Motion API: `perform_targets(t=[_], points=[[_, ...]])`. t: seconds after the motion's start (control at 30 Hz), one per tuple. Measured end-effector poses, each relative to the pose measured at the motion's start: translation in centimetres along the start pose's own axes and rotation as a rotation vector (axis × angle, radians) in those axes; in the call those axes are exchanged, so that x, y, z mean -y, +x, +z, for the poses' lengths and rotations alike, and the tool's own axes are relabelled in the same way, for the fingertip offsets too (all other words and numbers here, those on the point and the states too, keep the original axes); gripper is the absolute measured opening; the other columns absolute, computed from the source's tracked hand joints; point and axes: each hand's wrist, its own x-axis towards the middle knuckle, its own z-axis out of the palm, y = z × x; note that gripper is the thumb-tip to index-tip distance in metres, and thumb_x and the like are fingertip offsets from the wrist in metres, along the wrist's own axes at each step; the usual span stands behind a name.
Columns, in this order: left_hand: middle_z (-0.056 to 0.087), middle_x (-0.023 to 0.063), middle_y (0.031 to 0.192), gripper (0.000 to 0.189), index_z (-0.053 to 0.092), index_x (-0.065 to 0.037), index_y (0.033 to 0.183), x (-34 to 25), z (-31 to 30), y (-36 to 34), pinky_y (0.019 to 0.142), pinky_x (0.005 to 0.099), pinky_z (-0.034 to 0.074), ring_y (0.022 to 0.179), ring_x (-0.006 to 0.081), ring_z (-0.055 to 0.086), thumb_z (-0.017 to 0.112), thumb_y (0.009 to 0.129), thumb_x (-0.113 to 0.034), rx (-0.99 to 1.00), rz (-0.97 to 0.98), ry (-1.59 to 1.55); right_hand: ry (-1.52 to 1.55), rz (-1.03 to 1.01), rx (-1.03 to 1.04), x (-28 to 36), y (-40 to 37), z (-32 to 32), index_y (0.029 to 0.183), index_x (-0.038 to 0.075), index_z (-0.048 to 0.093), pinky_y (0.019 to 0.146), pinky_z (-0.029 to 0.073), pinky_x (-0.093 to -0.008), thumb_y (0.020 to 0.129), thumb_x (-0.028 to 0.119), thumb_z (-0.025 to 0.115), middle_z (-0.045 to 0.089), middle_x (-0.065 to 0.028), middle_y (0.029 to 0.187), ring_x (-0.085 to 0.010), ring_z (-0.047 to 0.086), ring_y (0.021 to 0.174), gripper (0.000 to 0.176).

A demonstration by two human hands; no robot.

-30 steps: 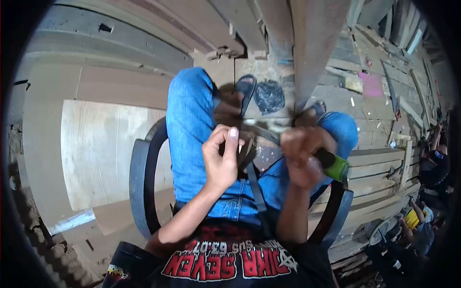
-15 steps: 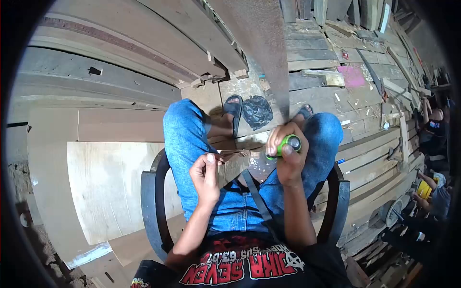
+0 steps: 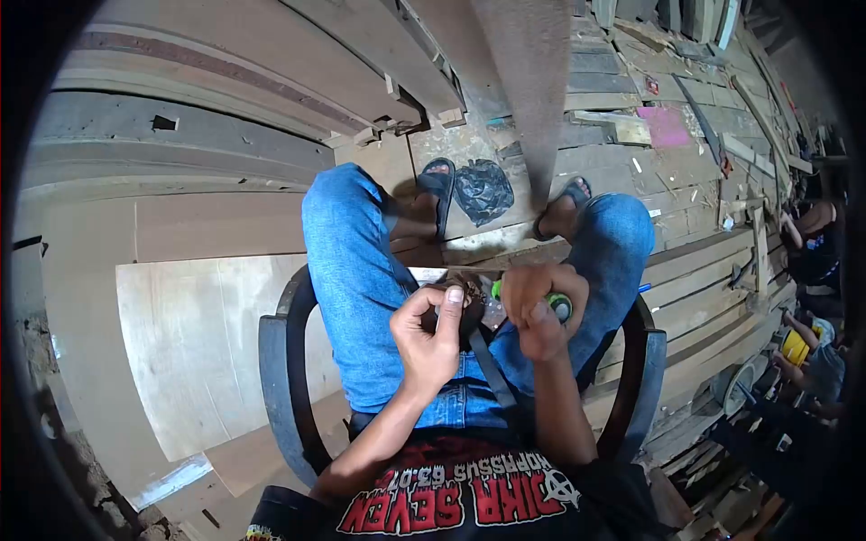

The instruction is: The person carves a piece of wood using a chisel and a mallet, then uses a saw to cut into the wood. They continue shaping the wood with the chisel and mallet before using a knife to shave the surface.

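Note:
My left hand (image 3: pixel 431 341) is closed in a pinch, thumb uppermost, on a dark brown piece (image 3: pixel 472 311) above my lap. That piece looks rounded, with a rough edge toward the right; what kind of thing it is, I cannot tell. Close to its right, my right hand (image 3: pixel 539 316) wraps round a green cylinder with a grey round end (image 3: pixel 561 309). Knuckles hide most of the cylinder, and a bit of green shows at their left side. A dark strap (image 3: pixel 490 368) runs down over my jeans between the two hands.
I sit in a dark-armed chair (image 3: pixel 275 370). A black plastic bag (image 3: pixel 483 191) lies between my sandalled feet. A pale plywood sheet (image 3: pixel 212 352) is at left, stacked boards (image 3: pixel 225 54) stand ahead, and wood scraps cover the plank floor. Other people (image 3: pixel 816 361) sit at far right.
My left hand has moved right with the brown piece, closer to my right hand. My right hand has turned, covering more of the green cylinder. My right foot shows more fully.

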Motion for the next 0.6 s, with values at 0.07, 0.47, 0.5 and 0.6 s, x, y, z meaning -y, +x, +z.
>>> perform_targets(t=[0.07, 0.47, 0.5, 0.6], points=[[0.068, 0.0013, 0.076, 0.027, 0.064, 0.001, 0.077, -0.7, -0.2, -0.1, 0.066, 0.0250, 0.045, 0.072, 0.0052, 0.054, 0.068, 0.100, -0.012, -0.004, -0.083, -0.040, 0.049, 0.048, -0.026, 0.6, -1.0, 0.1, 0.063, 0.003, 0.051, 0.045, 0.035, -0.0276, 0.092, 0.026, 0.062, 0.054, -0.0044, 0.057, -0.0121, 0.048, 0.049, 0.039], [0.071, 0.0025, 0.081, 0.027, 0.062, -0.002, 0.079, -0.7, -0.6, 0.0, 0.065, 0.0242, 0.045, 0.072, 0.0044, 0.056, 0.065, 0.103, -0.014, 0.005, -0.172, -0.061, 0.113, 0.057, -0.147, -0.1, 1.3, -0.9, 0.064, 0.002, 0.047, 0.047, 0.032, -0.0287, 0.096, 0.033, 0.061, 0.048, -0.0050, 0.057, -0.0122, 0.045, 0.050, 0.047], [0.069, 0.0011, 0.079, 0.029, 0.062, -0.003, 0.078, -1.3, -1.0, 0.5, 0.061, 0.0237, 0.043, 0.068, 0.0038, 0.054, 0.064, 0.104, -0.016, -0.026, -0.193, -0.039, 0.118, 0.049, -0.116, 0.1, 1.7, -1.1, 0.064, 0.002, 0.047, 0.047, 0.031, -0.0286, 0.096, 0.032, 0.061, 0.048, -0.0048, 0.057, -0.0118, 0.045, 0.050, 0.046], [0.070, 0.0039, 0.079, 0.032, 0.061, -0.004, 0.077, -0.7, -2.3, 1.9, 0.070, 0.0266, 0.047, 0.073, 0.0088, 0.061, 0.062, 0.105, -0.019, -0.050, -0.076, -0.027, 0.103, 0.016, -0.056, -0.1, 2.5, -1.5, 0.063, 0.002, 0.048, 0.046, 0.030, -0.0281, 0.091, 0.026, 0.065, 0.049, -0.0031, 0.057, -0.0103, 0.044, 0.050, 0.041]])
